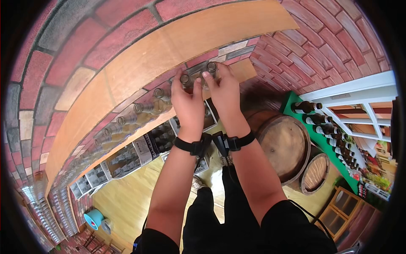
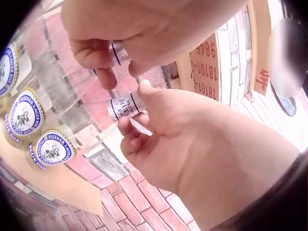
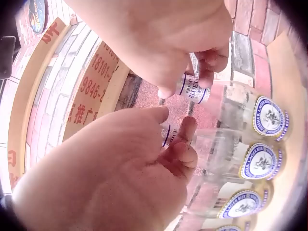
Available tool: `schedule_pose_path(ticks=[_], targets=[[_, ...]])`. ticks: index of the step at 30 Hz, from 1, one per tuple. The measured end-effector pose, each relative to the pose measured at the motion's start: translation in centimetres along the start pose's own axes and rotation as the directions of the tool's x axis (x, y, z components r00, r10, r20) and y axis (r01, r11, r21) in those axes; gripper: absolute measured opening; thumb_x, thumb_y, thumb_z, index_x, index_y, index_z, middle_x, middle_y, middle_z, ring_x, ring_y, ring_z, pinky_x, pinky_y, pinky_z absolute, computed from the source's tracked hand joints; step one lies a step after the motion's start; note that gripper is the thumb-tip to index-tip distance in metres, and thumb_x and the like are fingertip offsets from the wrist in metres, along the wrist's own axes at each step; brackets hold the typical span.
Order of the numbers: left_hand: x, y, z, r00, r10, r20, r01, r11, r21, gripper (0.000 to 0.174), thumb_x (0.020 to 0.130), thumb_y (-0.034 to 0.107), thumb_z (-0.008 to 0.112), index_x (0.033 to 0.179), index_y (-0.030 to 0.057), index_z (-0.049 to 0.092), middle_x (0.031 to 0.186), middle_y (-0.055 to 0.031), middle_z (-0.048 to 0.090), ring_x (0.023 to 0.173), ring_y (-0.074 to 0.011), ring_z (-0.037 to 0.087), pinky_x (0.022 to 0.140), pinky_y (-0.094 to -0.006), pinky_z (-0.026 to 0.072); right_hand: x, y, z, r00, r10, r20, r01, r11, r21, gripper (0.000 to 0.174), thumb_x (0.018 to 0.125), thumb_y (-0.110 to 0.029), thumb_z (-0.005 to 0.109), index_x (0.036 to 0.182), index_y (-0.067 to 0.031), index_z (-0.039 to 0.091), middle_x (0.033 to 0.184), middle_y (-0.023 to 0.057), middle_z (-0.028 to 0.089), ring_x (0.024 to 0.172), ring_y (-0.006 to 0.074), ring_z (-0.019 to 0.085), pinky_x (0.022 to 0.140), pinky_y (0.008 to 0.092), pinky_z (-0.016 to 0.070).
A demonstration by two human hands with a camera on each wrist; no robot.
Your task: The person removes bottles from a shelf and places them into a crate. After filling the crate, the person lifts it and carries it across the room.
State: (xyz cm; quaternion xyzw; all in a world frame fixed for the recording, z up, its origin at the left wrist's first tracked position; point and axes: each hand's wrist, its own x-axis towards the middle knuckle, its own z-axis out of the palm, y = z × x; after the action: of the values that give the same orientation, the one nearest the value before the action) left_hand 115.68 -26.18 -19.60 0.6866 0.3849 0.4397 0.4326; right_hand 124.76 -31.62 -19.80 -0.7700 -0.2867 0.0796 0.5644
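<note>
My left hand (image 1: 188, 108) has its fingers and thumb round the neck of a clear glass bottle (image 1: 185, 79) near the wall shelf. Beside it, my right hand (image 1: 225, 93) grips the neck of another bottle (image 1: 212, 66). In the left wrist view, the right hand (image 2: 187, 130) is below, its fingers round a silver foil neck (image 2: 126, 106), and the left hand (image 2: 144, 29) covers most of its bottle's neck. The right wrist view shows the right hand (image 3: 168, 38) above and the left hand (image 3: 110, 168) below. Their bottle bases are not clearly seen.
More clear bottles (image 1: 138, 107) line the curved shelf to the left. Crates of bottles (image 1: 122, 164) stand below. Wooden barrels (image 1: 283, 146) and a green ledge (image 1: 315, 137) with dark bottles (image 1: 323, 129) are at the right. A blue bucket (image 1: 94, 219) stands at lower left.
</note>
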Motion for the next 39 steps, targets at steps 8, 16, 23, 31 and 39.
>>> schedule_pose_path(ticks=[8,16,23,31,39], targets=[[0.2,-0.7,-0.7,0.983,-0.143,0.113,0.161,0.972,-0.17,0.03,0.095,0.008,0.073,0.12,-0.0062,0.065,0.089,-0.013,0.07,0.067,-0.0137,0.067,0.062,-0.0284,0.0521,0.3,0.0,-0.4,0.999,-0.034,0.026,0.032,0.996,0.083,0.034,0.089,-0.015,0.075,0.117,0.0019,0.065,0.103,0.0186,0.068,0.082,0.0328,0.068,0.074,0.0409,0.0544],[-4.6,1.4,-6.5,0.947,-0.269,0.176,0.301,0.936,-0.184,0.027,0.094,0.005,0.074,0.119,-0.0016,0.069,0.084,-0.0053,0.07,0.069,-0.007,0.062,0.062,-0.023,0.0495,-5.3,-3.4,-3.0,0.998,-0.043,0.043,0.044,0.999,-0.016,0.029,0.09,-0.013,0.075,0.114,-0.0004,0.065,0.101,0.015,0.067,0.071,0.026,0.065,0.066,0.0354,0.0521],[-9.9,-6.6,-8.3,0.924,-0.338,0.18,0.337,0.941,0.037,0.03,0.09,0.009,0.078,0.118,0.0021,0.07,0.085,-0.0058,0.069,0.063,-0.0073,0.055,0.06,-0.0262,0.0474,-11.1,3.8,0.8,0.978,0.179,0.11,-0.177,0.984,-0.023,0.026,0.089,-0.007,0.075,0.112,-0.0009,0.066,0.098,0.0159,0.068,0.074,0.027,0.067,0.068,0.0362,0.0541],[-14.1,-20.4,-6.5,0.833,-0.525,0.177,0.518,0.851,0.088,0.029,0.091,0.013,0.079,0.117,0.0036,0.071,0.075,-0.0048,0.066,0.064,-0.0086,0.057,0.061,-0.0269,0.0477,-16.8,16.5,6.6,0.956,0.267,0.123,-0.259,0.963,-0.078,0.028,0.09,-0.004,0.074,0.116,0.0026,0.066,0.099,0.0179,0.072,0.08,0.0242,0.072,0.073,0.0333,0.0563],[-16.1,-28.2,-5.0,0.8,-0.559,0.216,0.565,0.824,0.038,0.034,0.091,0.015,0.079,0.122,0.0062,0.07,0.075,-0.0043,0.067,0.065,-0.0083,0.058,0.062,-0.0267,0.0486,-17.2,22.2,9.4,0.959,0.269,0.094,-0.255,0.957,-0.138,0.032,0.09,-0.003,0.074,0.121,0.0008,0.066,0.101,0.0207,0.071,0.083,0.0295,0.074,0.073,0.0357,0.0579]])
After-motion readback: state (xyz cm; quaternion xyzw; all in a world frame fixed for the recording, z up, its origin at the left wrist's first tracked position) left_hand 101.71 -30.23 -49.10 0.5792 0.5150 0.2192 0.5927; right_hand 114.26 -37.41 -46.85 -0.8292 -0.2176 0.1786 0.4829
